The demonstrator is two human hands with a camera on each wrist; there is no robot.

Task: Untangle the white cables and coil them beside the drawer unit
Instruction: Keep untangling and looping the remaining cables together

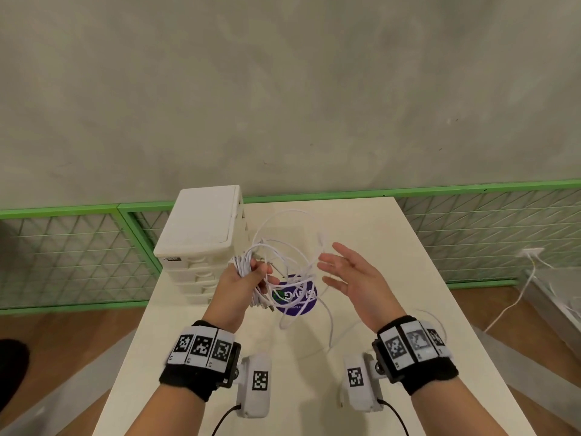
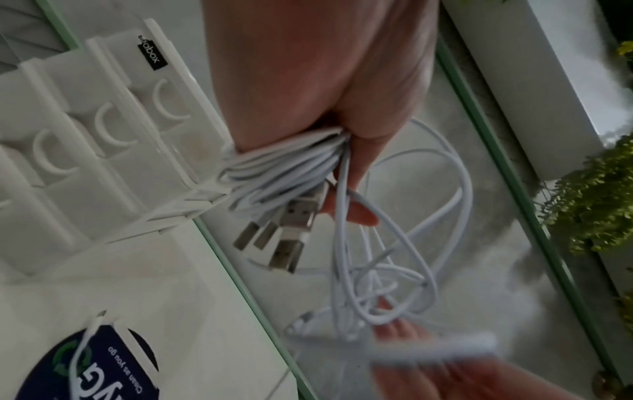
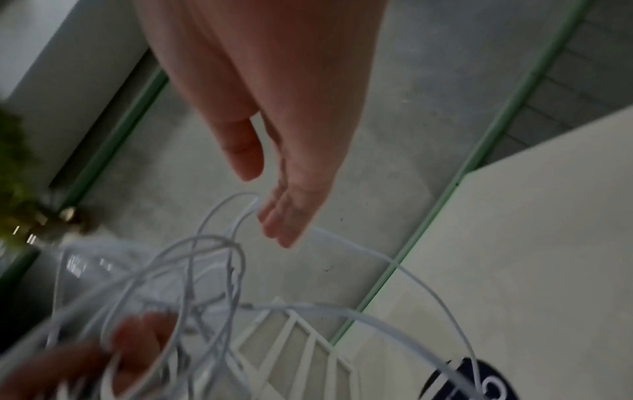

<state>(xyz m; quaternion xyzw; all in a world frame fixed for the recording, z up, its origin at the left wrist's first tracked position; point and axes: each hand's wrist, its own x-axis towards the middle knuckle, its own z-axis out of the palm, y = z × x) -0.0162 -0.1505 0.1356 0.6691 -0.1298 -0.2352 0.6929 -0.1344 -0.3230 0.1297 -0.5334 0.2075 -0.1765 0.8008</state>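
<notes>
Gripping a gathered hank of thin white plastic-sheathed cables [image 1: 251, 272], the left hand [image 1: 242, 280] curls its fingers round the bundle just in front of the white plastic stacked drawer unit [image 1: 201, 234], raised above the pale rectangular table [image 1: 393, 278]. In the left wrist view several metal USB plugs [image 2: 281, 232] hang together below the fist, and loose loops [image 2: 394, 243] fall away beyond them into a knot. To the right of the drawer unit, more slack trails over the round dark-blue sticker [image 1: 297, 297] and across the table. Farther right again, the right hand [image 1: 352, 275] is held with flat palm and straight fingers, holding nothing, its fingertips [image 3: 281, 227] beside one arching loop without clearly touching it.

Judged from their sag, the cables are light, limp and smooth, with some springiness that keeps the loops open; they would probably slip through a loose hold and snag at crossings. The plug ends look the firmest places to take hold. A pull on a mid-length loop risks tightening the knot.
</notes>
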